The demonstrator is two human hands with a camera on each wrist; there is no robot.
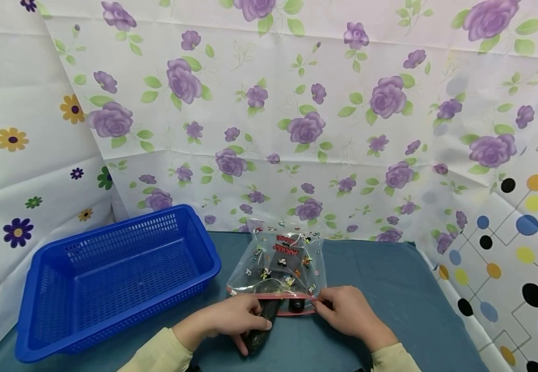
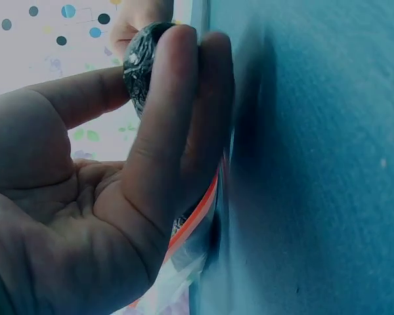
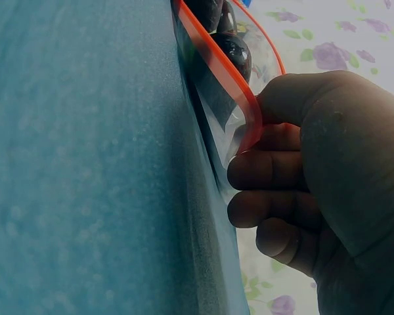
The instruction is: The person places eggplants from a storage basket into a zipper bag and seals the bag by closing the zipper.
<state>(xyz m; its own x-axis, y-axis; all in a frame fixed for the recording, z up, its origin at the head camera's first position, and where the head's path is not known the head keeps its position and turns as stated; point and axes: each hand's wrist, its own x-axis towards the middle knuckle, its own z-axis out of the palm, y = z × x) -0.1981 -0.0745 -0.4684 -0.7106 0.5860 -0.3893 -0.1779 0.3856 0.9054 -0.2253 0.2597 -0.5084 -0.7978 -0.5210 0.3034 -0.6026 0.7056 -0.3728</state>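
My left hand (image 1: 234, 316) grips a long, dark green cucumber (image 1: 260, 336), thumb on one side and fingers on the other. Its far end lies inside the mouth of a clear zip bag (image 1: 246, 279) with cartoon prints and a red zip edge. In the left wrist view the near end of the cucumber (image 2: 140, 62) looks mottled and wrinkled. My right hand (image 1: 350, 314) pinches the right corner of the bag's red edge between thumb and fingers. A dark, glossy, rounded thing (image 3: 234, 55) sits inside the bag; its kind is unclear.
A blue perforated plastic basket (image 1: 111, 315) stands to the left on the blue-green tablecloth (image 1: 376, 263). Behind the table hangs a curtain (image 1: 269, 196) with purple flowers. A dotted cloth (image 1: 506, 243) hangs at the right.
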